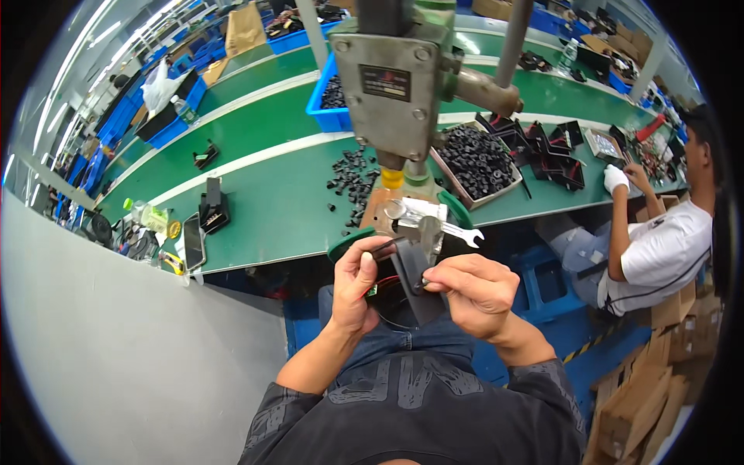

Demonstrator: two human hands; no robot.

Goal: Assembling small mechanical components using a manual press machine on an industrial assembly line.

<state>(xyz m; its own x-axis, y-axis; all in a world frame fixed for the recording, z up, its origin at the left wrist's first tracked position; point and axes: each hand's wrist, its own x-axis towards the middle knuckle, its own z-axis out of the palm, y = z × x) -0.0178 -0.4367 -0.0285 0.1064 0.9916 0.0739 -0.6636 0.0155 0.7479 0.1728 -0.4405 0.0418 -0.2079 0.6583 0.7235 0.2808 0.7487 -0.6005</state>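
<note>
My left hand [353, 288] is closed on a black plastic housing [416, 280], held tilted above my lap. Red and black wires and a bit of green circuit board show on the housing's left side. Thumb and forefinger of my right hand [478, 293] pinch at the housing's right face, where a small dark piece seems to sit between the fingertips; it is too small to name surely. Just beyond my hands stands a grey metal bench press [387, 116] with a yellow tip. An open-ended wrench [449, 225] lies across its base.
Loose black caps [353, 182] lie left of the press. More fill a carton [480, 163] on its right. A black housing [213, 208], phone [194, 246] and bottle [146, 215] stand at the left. On the right a person [659, 240] sits by a blue stool [546, 283].
</note>
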